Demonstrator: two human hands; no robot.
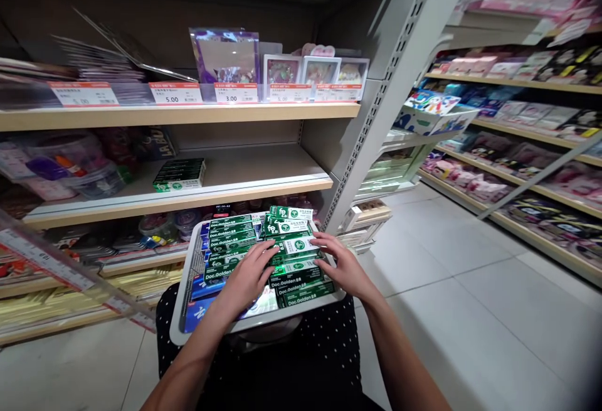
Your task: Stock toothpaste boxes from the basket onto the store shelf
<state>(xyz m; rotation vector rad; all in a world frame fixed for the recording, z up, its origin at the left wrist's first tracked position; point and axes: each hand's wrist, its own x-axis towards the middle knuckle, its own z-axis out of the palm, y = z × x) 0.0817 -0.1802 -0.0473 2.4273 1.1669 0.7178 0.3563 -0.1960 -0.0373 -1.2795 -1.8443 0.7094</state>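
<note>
A light grey tray (180, 310) rests on my lap, loaded with green toothpaste boxes marked Doc.Golden. My left hand (249, 270) reaches over the left stack, its fingertips at the left end of a green and white toothpaste box (297, 246) in the right stack. At that box's right end are the fingers of my right hand (342, 266), slightly curled. Between them the two hands hold the box at its ends. Nearer to me lie dark green boxes (301, 295). Blue packaging (195, 317) shows at the tray's left side, partly covered by my left forearm.
On the middle shelf (254, 169) ahead, a small stack of green boxes (179, 176) sits beside clear plastic tubs (70, 160). The shelf above carries price labels and small packs. A grey upright post (376, 91) stands right of the shelf, with an aisle floor (451, 298) beyond.
</note>
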